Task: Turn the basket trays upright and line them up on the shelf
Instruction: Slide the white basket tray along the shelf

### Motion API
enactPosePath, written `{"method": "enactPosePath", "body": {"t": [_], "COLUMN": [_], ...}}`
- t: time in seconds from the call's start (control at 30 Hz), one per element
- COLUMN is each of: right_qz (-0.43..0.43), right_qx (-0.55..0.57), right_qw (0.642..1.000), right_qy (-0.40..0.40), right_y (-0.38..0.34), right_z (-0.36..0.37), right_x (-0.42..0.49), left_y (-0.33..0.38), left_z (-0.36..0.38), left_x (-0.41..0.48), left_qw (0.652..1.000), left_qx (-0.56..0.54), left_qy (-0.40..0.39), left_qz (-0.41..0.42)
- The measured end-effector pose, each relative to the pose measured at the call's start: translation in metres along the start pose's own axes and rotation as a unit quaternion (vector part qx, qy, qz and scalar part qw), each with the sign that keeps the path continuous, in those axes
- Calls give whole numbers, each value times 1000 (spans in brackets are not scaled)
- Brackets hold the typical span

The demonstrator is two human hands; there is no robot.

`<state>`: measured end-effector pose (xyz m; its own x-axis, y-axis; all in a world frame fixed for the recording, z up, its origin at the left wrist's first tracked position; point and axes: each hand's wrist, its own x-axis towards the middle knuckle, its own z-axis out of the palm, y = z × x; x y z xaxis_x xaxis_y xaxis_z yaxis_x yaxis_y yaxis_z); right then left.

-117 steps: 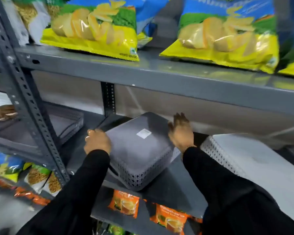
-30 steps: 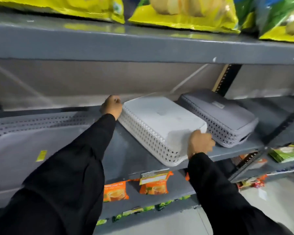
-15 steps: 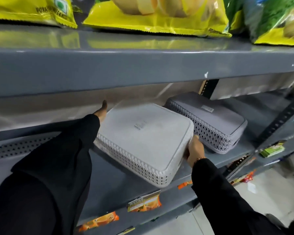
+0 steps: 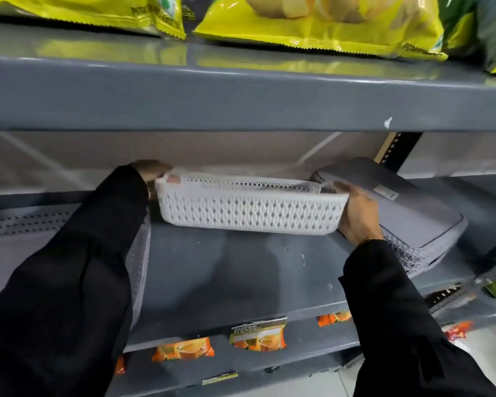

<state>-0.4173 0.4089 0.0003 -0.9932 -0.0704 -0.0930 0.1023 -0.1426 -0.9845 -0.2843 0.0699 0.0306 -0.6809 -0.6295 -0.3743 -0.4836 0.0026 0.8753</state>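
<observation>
1. Head view shows us both hands on the white basket tray (image 4: 249, 209), which is open side up and level over the grey shelf (image 4: 241, 270), toward its far side.
2. Our left hand (image 4: 152, 170) grips the tray's left end, fingers curled over the rim at the handle cut-out.
3. Our right hand (image 4: 355, 216) holds the tray's right end, thumb over the rim and the palm against the outer wall; we cannot see the other fingers.
4. We cannot tell whether the tray's base touches the shelf or is held just above it.
5. Just right of the tray lies a grey basket tray (image 4: 407, 213), upside down with its flat base facing up and a small label on it; our right hand overlaps its left edge.
6. At the left, partly under our left sleeve (image 4: 78, 253), sits another grey perforated tray (image 4: 17, 224); its far rim shows.
7. Yellow snack bags (image 4: 312, 27) rest on the upper shelf (image 4: 241, 93), and orange packets (image 4: 184, 348) lie on the shelf below.
</observation>
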Motion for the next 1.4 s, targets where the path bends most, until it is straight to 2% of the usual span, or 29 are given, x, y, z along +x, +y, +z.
{"method": "enactPosePath", "body": {"t": [0.1, 0.2, 0.33, 0.67, 0.77, 0.93, 1.07, 1.13, 1.2, 1.3, 1.4], "right_qz": [61, 62, 58, 46, 48, 31, 23, 15, -15, -88, -131], "right_qx": [-17, -117, -237, -357, -351, -353, -343, -319, -284, -223, -200], "right_qw": [997, 989, 969, 933, 935, 935, 939, 948, 959, 968, 955], "right_qy": [-42, -57, -38, 3, 14, 13, 1, -18, -11, 79, 175], "right_y": [22, 34, 46, 17, 18, 23, 15, 11, 16, 13, 3], "right_z": [-15, -25, -38, -47, -49, -54, -53, -57, -66, -88, -105], "right_x": [8, 14, 14, -25, -29, -32, -42, -48, -47, -40, -27], "left_y": [-17, -34, -34, -43, -46, -44, -51, -49, -42, -26, -10], "left_z": [0, -3, 10, 24, 26, 36, 60, 78, 100, 138, 171], "left_x": [-16, -26, -63, -94, -99, -115, -121, -123, -126, -112, -86], "left_qw": [999, 998, 990, 951, 912, 864, 852, 846, 855, 877, 904], "left_qx": [29, 33, 114, 290, 396, 482, 491, 487, 464, 418, 343], "left_qy": [4, 31, 34, 35, 74, 126, 177, 215, 230, 197, 170], "left_qz": [-21, -49, -72, -106, -76, -75, -44, -11, 38, 130, 188]}}
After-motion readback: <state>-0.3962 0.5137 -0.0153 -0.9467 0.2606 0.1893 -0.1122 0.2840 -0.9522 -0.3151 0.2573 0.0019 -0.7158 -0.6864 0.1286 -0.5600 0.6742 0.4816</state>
